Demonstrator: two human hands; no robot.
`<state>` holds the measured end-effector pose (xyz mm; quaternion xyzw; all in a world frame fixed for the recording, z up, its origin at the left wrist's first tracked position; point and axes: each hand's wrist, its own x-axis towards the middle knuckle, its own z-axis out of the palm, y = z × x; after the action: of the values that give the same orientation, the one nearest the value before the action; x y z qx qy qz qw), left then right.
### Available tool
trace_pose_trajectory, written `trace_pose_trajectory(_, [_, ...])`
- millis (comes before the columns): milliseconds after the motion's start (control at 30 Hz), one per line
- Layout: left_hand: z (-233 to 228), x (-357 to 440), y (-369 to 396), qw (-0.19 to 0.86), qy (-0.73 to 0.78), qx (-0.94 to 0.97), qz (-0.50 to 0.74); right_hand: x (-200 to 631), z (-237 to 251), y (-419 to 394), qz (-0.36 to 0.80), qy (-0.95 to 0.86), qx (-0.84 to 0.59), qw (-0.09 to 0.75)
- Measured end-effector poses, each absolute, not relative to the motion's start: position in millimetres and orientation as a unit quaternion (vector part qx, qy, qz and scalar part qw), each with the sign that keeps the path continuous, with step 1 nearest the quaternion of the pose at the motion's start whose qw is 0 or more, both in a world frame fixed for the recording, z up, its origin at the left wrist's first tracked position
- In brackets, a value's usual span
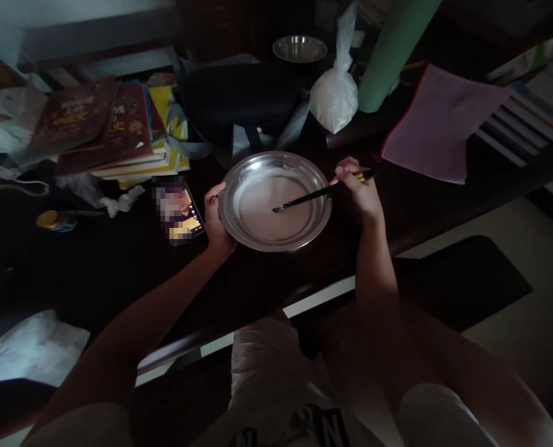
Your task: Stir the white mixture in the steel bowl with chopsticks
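A shallow steel plate (233, 186) holding pale whitish liquid sits on a dark table. My left hand (215, 217) grips the plate's left rim. My right hand (358, 189) holds dark chopsticks (307, 197) by their upper end, at the plate's right side. The chopsticks slant down to the left, and their tips rest in the liquid near the plate's middle.
A lit phone (179, 210) lies just left of the plate. Stacked books (104, 127) and a dark bag (239, 99) lie behind. A white plastic bag of powder (335, 96), a small steel bowl (299, 48), a green cylinder (391, 53) and a pink cloth (437, 124) stand at the back right.
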<state>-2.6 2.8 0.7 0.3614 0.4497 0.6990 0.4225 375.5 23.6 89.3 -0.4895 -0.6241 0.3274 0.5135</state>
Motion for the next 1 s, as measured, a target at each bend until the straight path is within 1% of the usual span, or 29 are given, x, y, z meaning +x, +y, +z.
trace_pose_trajectory(133, [1.7,1.4,1.9,0.412,0.452,0.365,0.702,373.3,88.3,23.4,0.332,-0.648,-0.479,0.491])
trace_pose_trajectory(300, [2.2,4.4,0.1,0.412,0.446,0.37,0.703,374.8,87.3,23.1,0.32,-0.626,-0.489,0.516])
trace_pose_trajectory(467, [4.1,1.6,-0.5,0.411,0.462,0.376,0.69,371.7,91.4,21.3,0.339,-0.643,-0.491,0.479])
trace_pose_trajectory(633, [9.7,5.1,-1.1,0.412,0.459,0.346,0.707,368.8,97.8,20.0,0.328,-0.617,-0.505,0.507])
trace_pose_trajectory(800, [11.5,6.5,-1.5,0.42,0.451,0.343,0.709,366.6,98.2,20.2,0.339,-0.634,-0.495,0.488])
trace_pose_trajectory(933, [6.9,0.6,-0.4,0.419,0.456,0.353,0.701,369.5,95.4,21.5,0.321,-0.612,-0.507,0.514])
trace_pose_trajectory(1000, [4.4,-2.3,0.4,0.423,0.453,0.368,0.693,369.6,94.8,21.2,0.33,-0.611,-0.506,0.511])
